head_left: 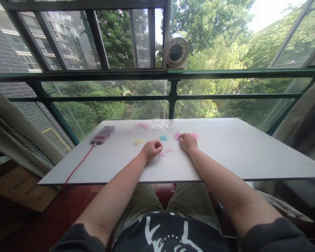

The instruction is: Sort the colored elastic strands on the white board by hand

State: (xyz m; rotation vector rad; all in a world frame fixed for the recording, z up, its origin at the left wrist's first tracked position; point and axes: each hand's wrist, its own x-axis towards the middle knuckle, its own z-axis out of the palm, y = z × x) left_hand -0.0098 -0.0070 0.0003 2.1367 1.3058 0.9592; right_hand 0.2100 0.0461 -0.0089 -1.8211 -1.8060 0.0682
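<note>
My left hand (152, 149) rests on the white table with its fingers curled in a pinch. Anything between those fingertips is too small to make out. Just right of it lies a loose scatter of pink-purple pieces (168, 151). My right hand (189, 141) is closed too, its fingertips touching a small magenta pile (176, 135); whatever they pinch is hidden. Pink pieces (194, 135) show behind that hand. Between and beyond the hands sits a turquoise patch of bits (163, 138). Yellow bits (138, 142) lie to the left.
Clear round containers (156, 126) and a small clear dish (169, 126) stand at the table's (241, 150) far edge, near a pink-purple heap (143, 126). At left, a blurred-out device (103, 134) trails a red cable (80, 163). A green railing (215, 97) runs behind.
</note>
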